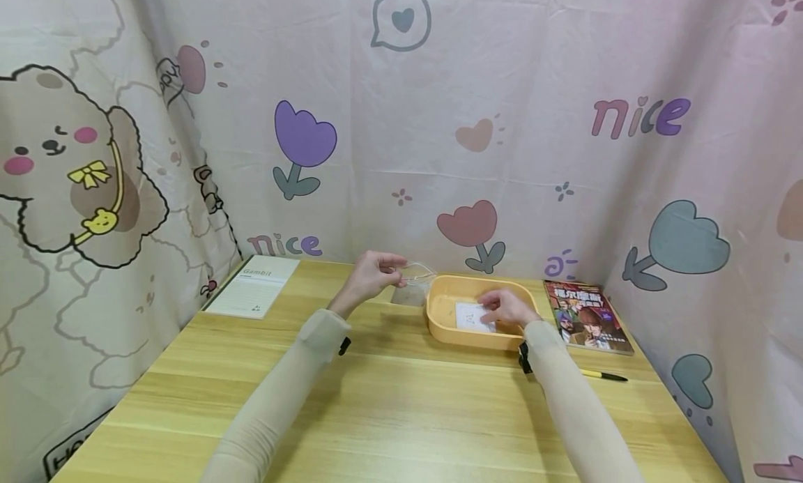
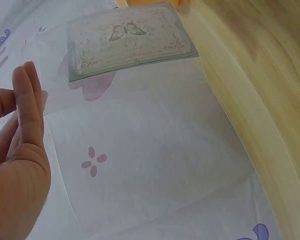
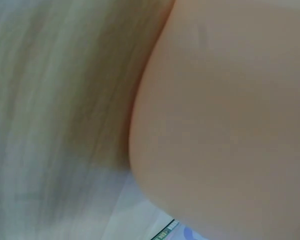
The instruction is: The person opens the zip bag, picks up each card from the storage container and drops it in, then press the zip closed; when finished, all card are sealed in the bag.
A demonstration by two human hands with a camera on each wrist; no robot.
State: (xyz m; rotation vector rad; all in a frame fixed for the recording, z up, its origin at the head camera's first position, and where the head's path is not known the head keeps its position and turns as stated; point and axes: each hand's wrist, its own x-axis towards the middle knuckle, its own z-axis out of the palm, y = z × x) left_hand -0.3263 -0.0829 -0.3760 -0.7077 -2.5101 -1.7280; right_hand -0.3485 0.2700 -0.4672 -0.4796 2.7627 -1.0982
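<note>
My left hand [image 1: 370, 277] pinches the edge of a clear plastic bag [image 1: 419, 272], whose mouth forms a loop beside the fingertips. Lower in the bag, printed paper cards with a butterfly [image 2: 132, 42] show through the film in the left wrist view. In the left wrist view the left hand [image 2: 22, 140] is at the left edge, fingers close together. My right hand [image 1: 509, 307] reaches into the yellow-orange basket [image 1: 473, 339] and pinches the right edge of a white card [image 1: 470, 317] with a small drawing. A blurred peach surface fills most of the right wrist view, hiding the right hand.
A pale notepad [image 1: 254, 288] marked "Gambit" lies at the table's back left. Right of the basket is a colourful magazine [image 1: 590, 319], with a yellow and black pen [image 1: 605, 376] in front of it. A patterned curtain [image 1: 389, 120] hangs behind the wooden table [image 1: 389, 413].
</note>
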